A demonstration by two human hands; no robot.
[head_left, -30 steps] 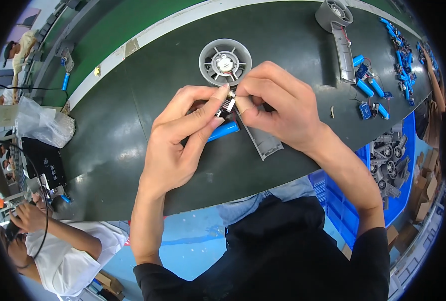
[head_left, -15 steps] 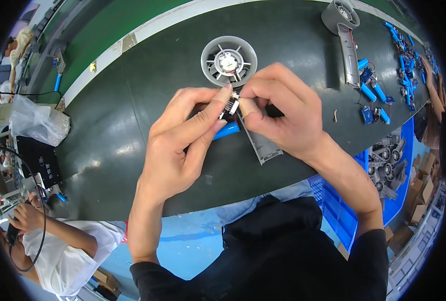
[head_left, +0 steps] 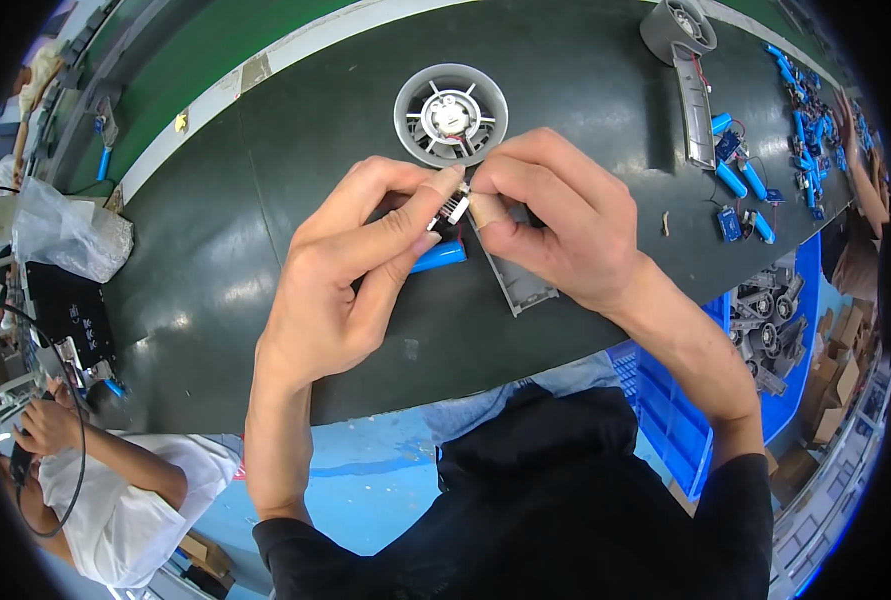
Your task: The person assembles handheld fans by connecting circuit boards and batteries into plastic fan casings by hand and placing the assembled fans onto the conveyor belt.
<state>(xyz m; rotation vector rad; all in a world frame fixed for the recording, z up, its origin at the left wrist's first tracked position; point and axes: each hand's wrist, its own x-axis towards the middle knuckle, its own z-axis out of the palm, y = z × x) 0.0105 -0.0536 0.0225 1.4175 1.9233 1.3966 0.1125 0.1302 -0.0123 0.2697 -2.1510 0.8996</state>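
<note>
ur L hand [head_left: 350,255] is clamped on a small dark part w/ a white edge [head_left: 454,207], thumb + fingers on it, roughly mid-view above the table [head_left: 195,250]. ur R hand [head_left: 565,220] has thumb + index pinched together right at the part's R side, tho can't tell exactly what bit is btwn those tips. Blue cylinder cell [head_left: 439,257] is just under ur L fingertips, and a grey handle piece [head_left: 521,285] sticks out below ur R hand, partly hidden. Round grey fan housing [head_left: 451,117] sits just past ur fingertips, spokes facing up. Off to the R u've got loose blue cells w/ boards [head_left: 731,180], plus another grey fan unit [head_left: 670,40] nr the far edge. Blue crate [head_left: 670,400] w/ grey parts [head_left: 765,335] is down by ur R forearm, btw.
</note>
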